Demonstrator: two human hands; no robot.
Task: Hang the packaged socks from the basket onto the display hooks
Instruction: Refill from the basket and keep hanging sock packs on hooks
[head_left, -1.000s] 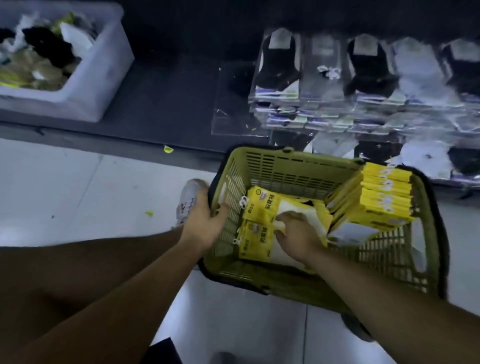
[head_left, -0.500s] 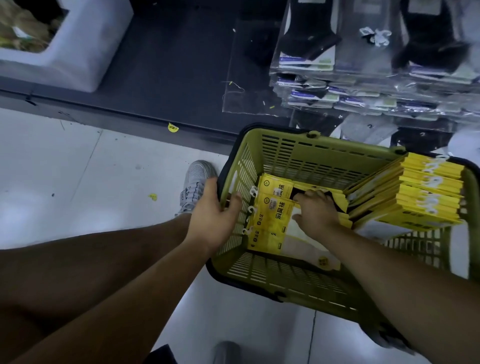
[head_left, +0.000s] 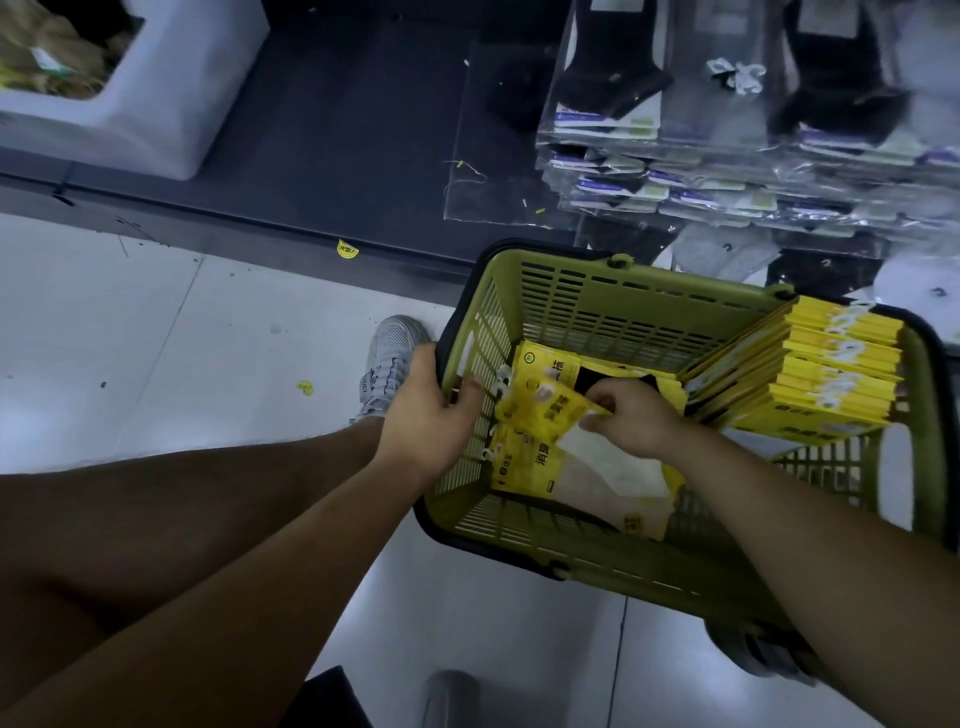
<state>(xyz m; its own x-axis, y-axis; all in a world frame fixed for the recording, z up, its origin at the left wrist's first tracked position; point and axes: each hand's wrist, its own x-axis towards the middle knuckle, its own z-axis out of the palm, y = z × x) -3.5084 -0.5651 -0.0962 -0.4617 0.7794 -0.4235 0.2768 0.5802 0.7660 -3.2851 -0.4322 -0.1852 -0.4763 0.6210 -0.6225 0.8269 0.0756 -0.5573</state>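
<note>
In the head view, the olive-green basket (head_left: 644, 317) stands on the pale tiled floor (head_left: 156, 338), its far edge close against the dark base shelf (head_left: 337, 130) of the display. The left hand (head_left: 428, 415) grips the basket's left rim, with its fingers curled over the edge onto the slatted wall.

The right hand (head_left: 636, 423) is down inside the basket, near the middle. Its thumb and fingers pinch the corner of a yellow sock pack (head_left: 545, 410), which sits tilted beside the left wall. The pack is blurred, so I cannot tell whether it is lifted clear of the ones beneath it.

Other loose packs (head_left: 571, 473) lie flat on the basket's bottom toward the near left corner, with their white hangers pointing at the left wall. A stack of yellow packs (head_left: 826, 374) leans in the far right corner, its top reaching over the right rim.

Beyond the basket's far edge, clear-wrapped socks (head_left: 613, 78), black and grey, hang in overlapping rows. A white bin (head_left: 171, 104) of mixed goods sits at the shelf's left end. A yellow sticker (head_left: 347, 250) clings to the shelf's front edge. A grey shoe (head_left: 389, 358) rests on the floor just beside the left hand.
</note>
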